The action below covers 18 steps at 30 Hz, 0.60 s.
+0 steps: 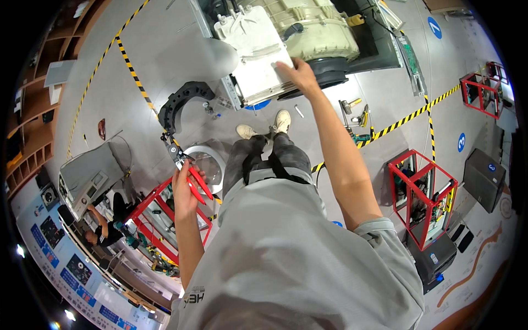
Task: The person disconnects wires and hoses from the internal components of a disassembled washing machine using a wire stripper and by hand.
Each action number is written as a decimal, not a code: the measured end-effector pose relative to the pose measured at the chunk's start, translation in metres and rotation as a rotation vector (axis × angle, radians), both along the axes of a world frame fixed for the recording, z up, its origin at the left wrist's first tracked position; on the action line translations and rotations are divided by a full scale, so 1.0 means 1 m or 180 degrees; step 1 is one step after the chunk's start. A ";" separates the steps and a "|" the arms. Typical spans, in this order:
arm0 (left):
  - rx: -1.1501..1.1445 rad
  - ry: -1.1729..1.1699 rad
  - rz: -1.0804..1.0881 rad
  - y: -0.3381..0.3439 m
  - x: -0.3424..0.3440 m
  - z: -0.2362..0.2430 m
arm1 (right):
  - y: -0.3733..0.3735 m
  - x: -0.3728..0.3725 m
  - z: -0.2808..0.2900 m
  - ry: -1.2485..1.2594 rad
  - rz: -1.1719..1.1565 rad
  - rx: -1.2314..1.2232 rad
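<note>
Cream plastic drum [320, 36] bared; white plastic housing [254, 50] seemingly unremoved, right hand [302, 77] part-open against; left hand [183, 188] gripping red-handled metal pliers [201, 183].

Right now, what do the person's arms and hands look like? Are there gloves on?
No gloves: the left hand and right hand are both bare, with slim fingers. No watch or bracelet shows on either wrist. Both forearms are bare too. The right arm has a short, loose grey sleeve; the left sleeve is hard to make out.
</note>
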<state>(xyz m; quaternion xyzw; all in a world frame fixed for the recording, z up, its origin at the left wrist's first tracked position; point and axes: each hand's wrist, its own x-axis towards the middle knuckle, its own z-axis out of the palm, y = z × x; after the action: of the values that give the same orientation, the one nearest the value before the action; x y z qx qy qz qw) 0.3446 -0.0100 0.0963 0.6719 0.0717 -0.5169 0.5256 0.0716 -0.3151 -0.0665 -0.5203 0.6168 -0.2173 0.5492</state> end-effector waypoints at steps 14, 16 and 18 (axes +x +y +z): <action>-0.0096 0.0111 -0.0229 0.029 0.126 -0.020 | 0.118 -0.063 0.044 -0.0016 -0.1652 0.0099; -0.0187 0.0044 -0.0279 0.037 0.156 -0.022 | 0.144 -0.043 0.055 0.0061 -0.1645 0.0071; -0.0219 -0.0022 -0.0287 0.039 0.187 -0.020 | 0.167 -0.013 0.065 0.0024 -0.1727 -0.0029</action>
<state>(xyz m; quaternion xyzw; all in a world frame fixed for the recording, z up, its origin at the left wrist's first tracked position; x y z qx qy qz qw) 0.5313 0.0290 0.0760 0.6577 0.0217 -0.5399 0.5248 0.0582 -0.1481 -0.0014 -0.3393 0.7347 -0.3575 0.4662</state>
